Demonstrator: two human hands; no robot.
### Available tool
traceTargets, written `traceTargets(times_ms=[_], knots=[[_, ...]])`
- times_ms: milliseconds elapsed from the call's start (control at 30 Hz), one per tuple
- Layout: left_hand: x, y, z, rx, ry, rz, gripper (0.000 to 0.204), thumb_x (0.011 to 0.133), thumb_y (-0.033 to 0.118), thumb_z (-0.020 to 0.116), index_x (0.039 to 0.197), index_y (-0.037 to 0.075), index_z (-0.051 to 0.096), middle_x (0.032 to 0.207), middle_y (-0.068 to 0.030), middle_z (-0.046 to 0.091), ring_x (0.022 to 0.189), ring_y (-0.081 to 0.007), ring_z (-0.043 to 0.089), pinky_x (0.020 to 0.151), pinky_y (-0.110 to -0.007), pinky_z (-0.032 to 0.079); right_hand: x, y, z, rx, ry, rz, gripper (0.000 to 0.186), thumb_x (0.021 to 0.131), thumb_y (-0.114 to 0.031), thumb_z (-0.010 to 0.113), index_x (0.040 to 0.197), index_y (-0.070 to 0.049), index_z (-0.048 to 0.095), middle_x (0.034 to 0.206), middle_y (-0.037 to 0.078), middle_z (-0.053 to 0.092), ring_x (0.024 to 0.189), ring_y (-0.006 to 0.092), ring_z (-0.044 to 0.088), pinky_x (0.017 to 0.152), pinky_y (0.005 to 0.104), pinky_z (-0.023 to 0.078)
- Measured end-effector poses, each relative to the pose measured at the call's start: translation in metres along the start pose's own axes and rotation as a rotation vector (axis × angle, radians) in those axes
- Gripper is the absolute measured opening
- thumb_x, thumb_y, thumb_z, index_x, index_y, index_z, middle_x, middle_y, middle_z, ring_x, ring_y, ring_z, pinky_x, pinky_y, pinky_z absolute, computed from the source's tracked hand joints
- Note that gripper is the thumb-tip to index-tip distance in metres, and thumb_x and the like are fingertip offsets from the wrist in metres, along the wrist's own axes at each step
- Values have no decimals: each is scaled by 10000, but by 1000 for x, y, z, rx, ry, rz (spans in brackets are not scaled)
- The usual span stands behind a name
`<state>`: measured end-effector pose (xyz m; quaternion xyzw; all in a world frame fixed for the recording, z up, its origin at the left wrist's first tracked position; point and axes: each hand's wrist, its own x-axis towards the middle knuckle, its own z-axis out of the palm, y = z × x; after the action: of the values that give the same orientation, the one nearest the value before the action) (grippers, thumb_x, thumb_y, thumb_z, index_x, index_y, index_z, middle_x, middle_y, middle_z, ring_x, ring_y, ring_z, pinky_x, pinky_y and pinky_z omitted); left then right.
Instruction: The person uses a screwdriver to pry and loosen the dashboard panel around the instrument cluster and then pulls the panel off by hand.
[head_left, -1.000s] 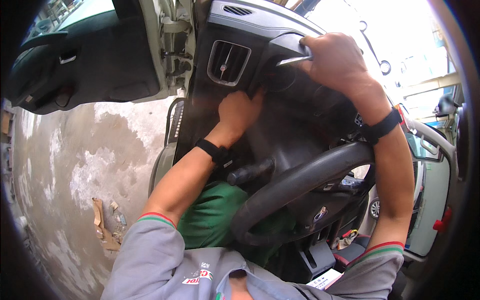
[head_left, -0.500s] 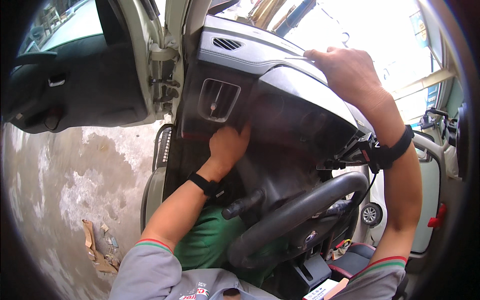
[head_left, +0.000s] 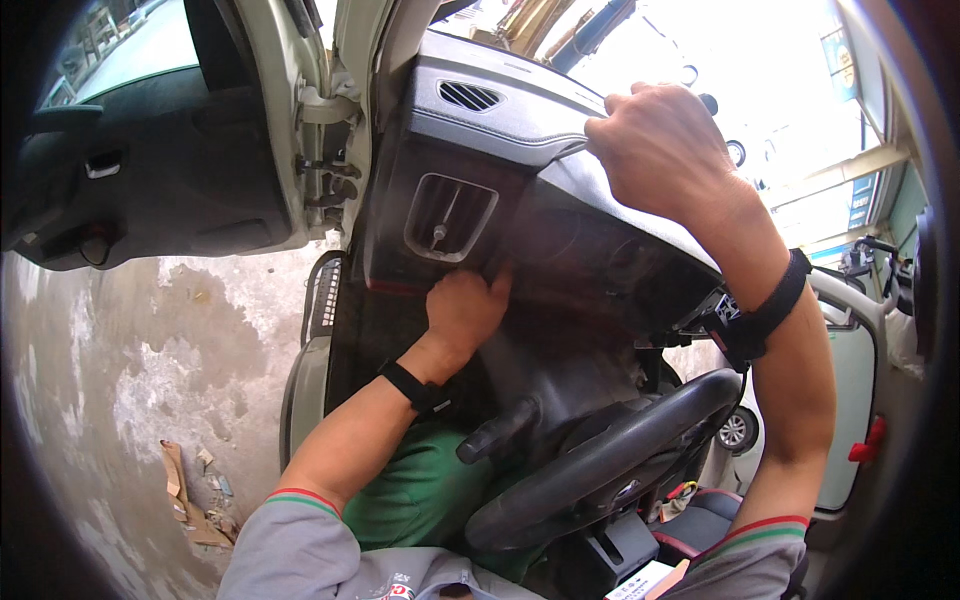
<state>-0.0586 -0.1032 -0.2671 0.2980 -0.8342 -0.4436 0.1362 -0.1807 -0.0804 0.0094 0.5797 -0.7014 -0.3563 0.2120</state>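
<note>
My right hand is curled closed at the upper edge of the dashboard, above the shadowed instrument housing; what its fingers hold is hidden. My left hand rests lower, just below the chrome-framed side air vent. Its fingers are curled, with the thumb up against the dark panel, and whatever they grip cannot be made out. Beneath my hands are the steering column stalk and the black steering wheel.
An open car door fills the upper left above stained concrete floor. Cardboard scraps lie there. On the right are a seat, a white car's wheel and a red item by the far door.
My right hand has moved from the instrument opening onto the dashboard's top edge; the thin metal tool visible in it earlier is now hidden. The view shifted, putting the vent and left hand lower in the picture.
</note>
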Motion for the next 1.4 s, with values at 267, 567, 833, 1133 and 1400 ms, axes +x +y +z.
traceTargets(times_ms=[267, 567, 833, 1133, 1400], knots=[[1, -3, -37, 99, -112, -34, 722, 966, 609, 499, 716, -31, 722, 799, -282, 705, 832, -438, 714, 789, -506, 572, 18, -4, -3, 25, 91, -60, 108, 735, -17, 687, 666, -82, 739, 727, 131, 719, 705, 261, 727, 710, 349, 570], [76, 105, -190, -453, 128, 514, 447, 1019, 439, 587, 1086, 0, 637, 914, -70, 675, 798, -118, 617, 712, -260, 479, 12, -3, 19, -24, 261, -54, 148, 877, -157, 723, 748, -109, 775, 870, 54, 770, 928, 157, 678, 970, 300, 477], [137, 200, -157, -268, -239, 723, 672, 981, 457, 626, 1398, -57, 512, 1189, -274, 663, 1114, -319, 664, 973, -384, 515, 5, -6, 39, 612, 366, 221, 127, 836, -51, 630, 815, -47, 755, 903, 124, 734, 1023, 313, 680, 912, 426, 546], [176, 170, -158, -472, -363, 485, 283, 1052, 215, 501, 1135, -50, 559, 879, -128, 675, 717, -207, 708, 643, -344, 624, -37, -3, 19, 837, 150, 46, 388, 799, -269, 815, 933, 42, 626, 900, 216, 683, 936, 366, 687, 812, 448, 550], [223, 159, -127, -346, -313, 430, 264, 963, 114, 481, 993, -100, 632, 857, -174, 686, 624, -233, 690, 607, -365, 610, -35, -42, 17, 423, -50, 158, 195, 794, -83, 696, 942, 40, 665, 853, 204, 715, 828, 329, 737, 751, 424, 585]])
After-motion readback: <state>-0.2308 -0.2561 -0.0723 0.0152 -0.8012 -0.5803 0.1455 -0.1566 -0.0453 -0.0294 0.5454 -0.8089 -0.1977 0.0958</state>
